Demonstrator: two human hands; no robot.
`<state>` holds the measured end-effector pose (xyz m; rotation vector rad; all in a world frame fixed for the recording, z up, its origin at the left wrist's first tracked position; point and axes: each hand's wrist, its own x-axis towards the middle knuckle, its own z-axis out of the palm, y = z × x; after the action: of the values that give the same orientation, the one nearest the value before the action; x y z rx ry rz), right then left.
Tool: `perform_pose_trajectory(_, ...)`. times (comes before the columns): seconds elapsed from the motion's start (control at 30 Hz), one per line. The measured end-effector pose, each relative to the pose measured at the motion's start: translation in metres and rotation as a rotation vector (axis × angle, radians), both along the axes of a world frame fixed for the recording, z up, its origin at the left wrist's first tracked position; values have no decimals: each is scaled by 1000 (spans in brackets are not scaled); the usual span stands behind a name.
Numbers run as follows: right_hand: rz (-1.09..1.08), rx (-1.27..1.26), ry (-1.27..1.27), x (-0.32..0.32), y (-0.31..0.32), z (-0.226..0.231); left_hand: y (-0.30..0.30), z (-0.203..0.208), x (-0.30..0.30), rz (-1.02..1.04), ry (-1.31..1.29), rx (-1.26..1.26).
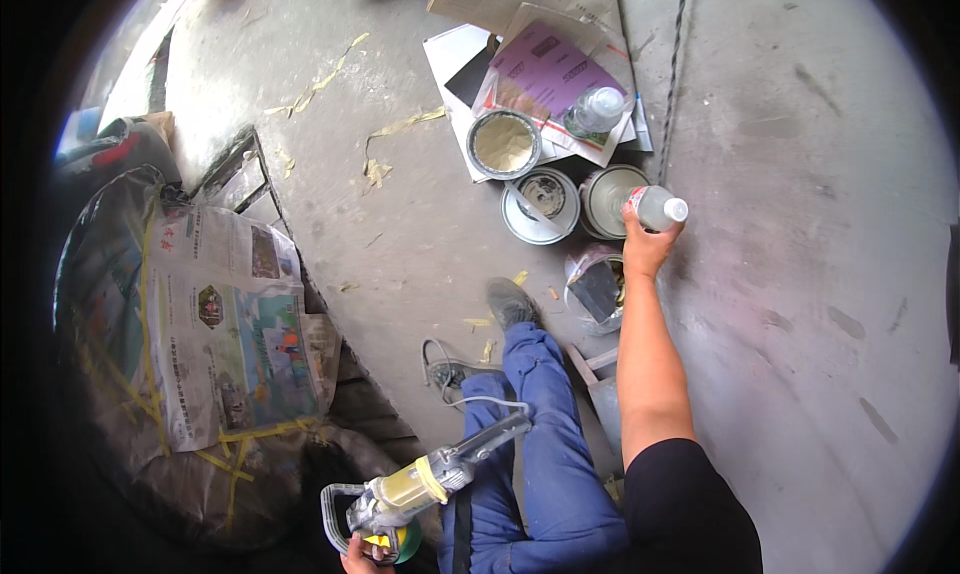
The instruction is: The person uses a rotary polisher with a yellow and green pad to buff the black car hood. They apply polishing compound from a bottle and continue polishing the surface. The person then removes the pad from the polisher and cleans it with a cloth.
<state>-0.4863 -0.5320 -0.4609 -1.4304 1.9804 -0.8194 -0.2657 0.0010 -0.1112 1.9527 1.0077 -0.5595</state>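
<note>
Right hand [648,242] out at full stretch — and its fingers are wrapped round a clear plastic bottle [657,207], white cap tipped up and outward, just over the side of an open can [604,199]. Whether the two touch, I can't tell. This bottle should be light, its thin wall likely to give under a hard squeeze, and smooth enough to slip if wet; the firm place to hold is round the body, below the shoulder, right about where the fingers sit.

Down at the lower edge, the left hand [363,554] has its fingers curled on the looped handle of a power tool [425,479], its body slanting across the blue-trousered leg. That one looks heavy and stiff — best taken by loop and barrel together, clear of the cord [480,401]. Near the bottle, a can of cream paste [503,146] stands open.
</note>
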Motion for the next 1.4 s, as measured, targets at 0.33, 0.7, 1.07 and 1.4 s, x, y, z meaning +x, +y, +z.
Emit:
perform_pose_trajectory(0.33,-10,107,-370,-46,86,-23,-51,12,4,-250,-110,-67)
perform_pose_trajectory(0.7,1459,919,-392,43,217,196,-80,178,17,-335,-205,-178)
perform_pose_trajectory(1.07,2021,1194,-539,194,231,422,-65,421,8,-424,-704,-259)
perform_pose_trajectory(1.4,2085,872,-112,262,264,631,29,464,51,-919,-1583,254)
